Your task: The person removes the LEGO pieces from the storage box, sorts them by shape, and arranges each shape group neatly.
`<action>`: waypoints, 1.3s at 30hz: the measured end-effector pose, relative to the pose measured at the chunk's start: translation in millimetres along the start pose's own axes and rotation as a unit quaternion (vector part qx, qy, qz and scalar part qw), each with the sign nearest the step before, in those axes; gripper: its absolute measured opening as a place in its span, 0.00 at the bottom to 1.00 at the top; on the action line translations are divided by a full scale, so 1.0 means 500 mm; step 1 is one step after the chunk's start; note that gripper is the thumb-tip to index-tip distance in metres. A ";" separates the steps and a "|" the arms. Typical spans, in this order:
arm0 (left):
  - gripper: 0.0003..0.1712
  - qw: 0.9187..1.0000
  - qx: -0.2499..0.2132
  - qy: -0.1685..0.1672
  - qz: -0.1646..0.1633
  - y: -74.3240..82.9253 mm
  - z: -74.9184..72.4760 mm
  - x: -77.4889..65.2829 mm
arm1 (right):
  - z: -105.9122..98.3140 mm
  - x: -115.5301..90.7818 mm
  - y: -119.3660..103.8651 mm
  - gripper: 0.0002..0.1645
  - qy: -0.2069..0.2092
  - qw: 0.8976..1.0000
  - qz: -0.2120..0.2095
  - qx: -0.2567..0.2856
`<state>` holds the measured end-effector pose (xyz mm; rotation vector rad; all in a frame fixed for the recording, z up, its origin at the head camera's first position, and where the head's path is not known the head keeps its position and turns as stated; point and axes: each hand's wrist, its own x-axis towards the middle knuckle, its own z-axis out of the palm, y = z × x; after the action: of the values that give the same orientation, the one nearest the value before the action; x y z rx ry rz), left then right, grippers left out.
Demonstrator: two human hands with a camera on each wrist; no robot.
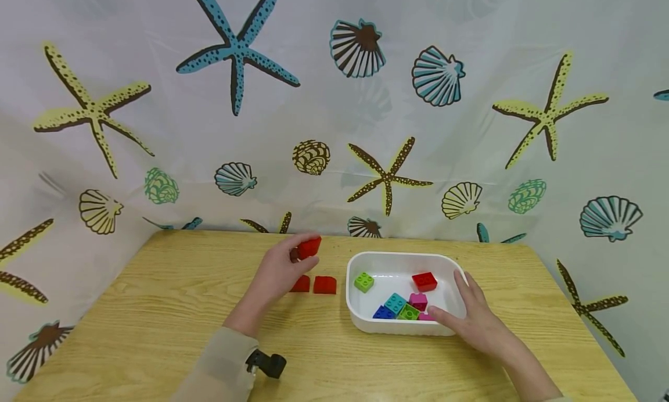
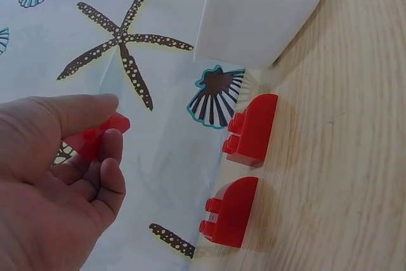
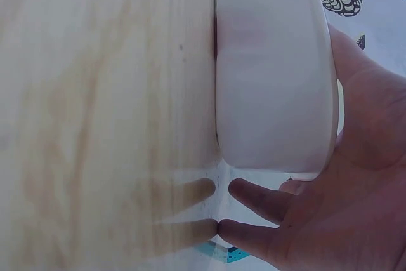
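Note:
My left hand (image 1: 279, 269) pinches a red toy brick (image 1: 309, 248) between thumb and fingers, raised over the far part of the table. In the left wrist view the fingers partly hide this brick (image 2: 95, 139). Below it, two red curved-top bricks (image 1: 325, 284) (image 2: 233, 214) lie side by side on their sides, studs toward the back wall. Around the right end of a white tray (image 1: 360, 322) rests my right hand (image 1: 479, 320), its thumb over the rim and its fingers spread straight along the outside. Inside the tray are a red brick (image 1: 424, 282) and several others.
The tray's other bricks include a lime one (image 1: 364, 282), a teal one (image 1: 395, 303), a blue one (image 1: 384, 313) and a pink one (image 1: 418, 301). Behind the wooden table (image 1: 130, 320) hangs a white cloth (image 1: 313, 111) printed with starfish and shells.

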<state>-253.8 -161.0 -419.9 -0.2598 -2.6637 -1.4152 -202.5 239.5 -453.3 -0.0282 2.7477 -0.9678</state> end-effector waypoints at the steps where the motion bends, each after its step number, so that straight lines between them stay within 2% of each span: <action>1: 0.31 1.000 0.004 0.002 -0.002 0.000 -0.001 0.000 | 0.000 0.000 0.000 0.76 0.000 1.000 0.000 -0.001; 12: 0.31 0.999 0.036 0.015 -0.009 -0.014 -0.019 0.000 | 0.002 0.000 -0.001 0.76 -0.005 1.000 0.001 0.003; 20: 0.27 0.996 0.081 0.026 0.026 -0.023 -0.047 0.006 | 0.002 -0.004 -0.001 0.76 -0.006 1.000 0.000 0.007; 27: 0.24 0.991 0.117 0.013 0.062 -0.031 -0.077 0.002 | -0.001 -0.004 -0.004 0.75 -0.008 1.000 -0.001 0.006; 35: 0.25 0.987 0.154 -0.021 0.043 -0.065 -0.110 -0.006 | -0.001 -0.004 -0.004 0.75 -0.008 1.000 0.001 0.008; 39: 0.23 0.984 0.168 -0.034 0.045 -0.087 -0.127 -0.010 | 0.001 -0.002 -0.003 0.75 -0.009 1.000 0.000 0.009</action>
<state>-256.3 -237.9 -420.7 -0.3935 -2.8463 -0.9266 -201.4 238.2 -452.7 -0.0329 2.7219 -0.9886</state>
